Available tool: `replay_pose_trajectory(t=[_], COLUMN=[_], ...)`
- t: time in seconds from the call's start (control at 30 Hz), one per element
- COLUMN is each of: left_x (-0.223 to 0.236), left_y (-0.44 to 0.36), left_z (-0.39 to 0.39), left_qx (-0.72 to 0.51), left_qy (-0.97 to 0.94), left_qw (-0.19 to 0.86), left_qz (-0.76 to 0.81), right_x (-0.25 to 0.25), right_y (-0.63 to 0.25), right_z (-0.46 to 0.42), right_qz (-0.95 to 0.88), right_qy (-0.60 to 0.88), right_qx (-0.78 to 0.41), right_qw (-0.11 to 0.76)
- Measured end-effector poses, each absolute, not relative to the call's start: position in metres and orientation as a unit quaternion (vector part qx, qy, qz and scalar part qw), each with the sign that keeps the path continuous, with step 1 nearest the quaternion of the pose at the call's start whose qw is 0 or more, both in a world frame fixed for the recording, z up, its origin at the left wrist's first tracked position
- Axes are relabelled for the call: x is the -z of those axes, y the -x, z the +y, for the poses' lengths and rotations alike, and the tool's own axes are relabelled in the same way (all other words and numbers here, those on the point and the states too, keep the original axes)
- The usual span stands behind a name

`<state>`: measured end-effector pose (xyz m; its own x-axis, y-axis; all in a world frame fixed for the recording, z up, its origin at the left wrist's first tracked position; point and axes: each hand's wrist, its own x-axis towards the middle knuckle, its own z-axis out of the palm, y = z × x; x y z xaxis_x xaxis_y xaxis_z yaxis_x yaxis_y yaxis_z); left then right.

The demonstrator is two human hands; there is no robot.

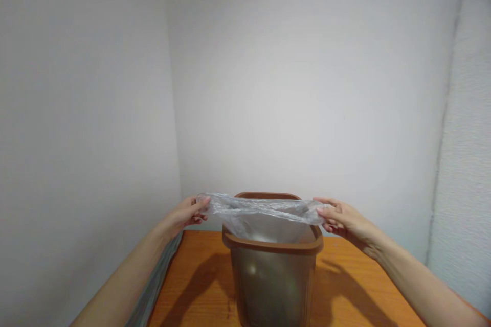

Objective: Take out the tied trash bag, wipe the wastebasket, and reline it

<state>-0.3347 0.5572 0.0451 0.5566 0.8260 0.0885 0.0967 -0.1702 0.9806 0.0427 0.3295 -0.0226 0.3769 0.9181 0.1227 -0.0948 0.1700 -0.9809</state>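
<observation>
Single head-worn view, facing forward and down across the table [345,265] toward the wall [291,87], close behind the left hand [186,214] and right hand [345,222].

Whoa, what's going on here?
A person is holding a clear plastic bag stretched between their left hand and right hand. The bag is right above a brown plastic bin, and its middle hangs down into the bin's opening. Both hands are gripping the bag above the rim. The bin stands on an orange wooden table, with a white wall behind it.
</observation>
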Motion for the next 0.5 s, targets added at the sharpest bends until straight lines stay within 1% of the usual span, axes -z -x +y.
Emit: replay_pose_trajectory(t=[0.13,0.2,0.27,0.33,0.4,0.5], left_x=[-0.037,-0.024,-0.001,0.028,0.052,0.063], left_y=[0.350,0.366,0.378,0.380,0.370,0.341], left_z=[0.562,0.562,0.559,0.555,0.550,0.541], left_qx=[-0.377,-0.410,-0.437,-0.444,-0.428,-0.413], left_qy=[-0.643,-0.612,-0.586,-0.571,-0.566,-0.574], left_qw=[0.590,0.607,0.621,0.639,0.668,0.689], left_qz=[0.310,0.297,0.282,0.262,0.223,0.162], right_x=[0.022,0.037,0.061,0.088,0.108,0.111], right_y=[-0.059,-0.071,-0.078,-0.075,-0.063,-0.039], right_z=[0.314,0.305,0.298,0.298,0.304,0.320], right_qz=[-0.354,-0.315,-0.289,-0.295,-0.321,-0.395], right_qy=[0.490,0.475,0.447,0.438,0.454,0.471], right_qx=[-0.348,-0.328,-0.319,-0.323,-0.320,-0.284], right_qw=[0.717,0.754,0.784,0.786,0.767,0.736])
